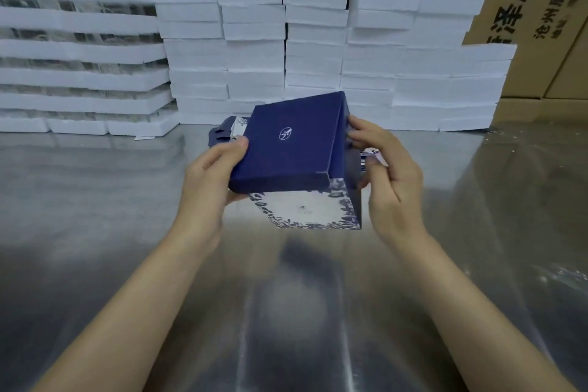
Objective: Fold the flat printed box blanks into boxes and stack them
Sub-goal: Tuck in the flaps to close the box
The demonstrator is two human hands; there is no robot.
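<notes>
I have the box [292, 149] up in the air just above the counter [127, 232], dark blue top panel tilted toward me and the leaf-printed white face below it. My left hand [210, 175] grips the left edge, thumb on top and fingers underneath. My right hand [388, 169] is curled round the right wall, fingertips pressing at the upper corner, with a small printed flap by the lower fingers. I judge this to be the side closure. I'd brace firmly with the left, keep the top panel square to the wall, and ease the flap in along its crease rather than force it. The top hides the box's inside, so I cannot tell what it holds. More blanks [222, 134] lie flat on the counter behind it, before stacked white foam blocks [254, 51] and cardboard cartons [525, 9] whose contents are hidden.
</notes>
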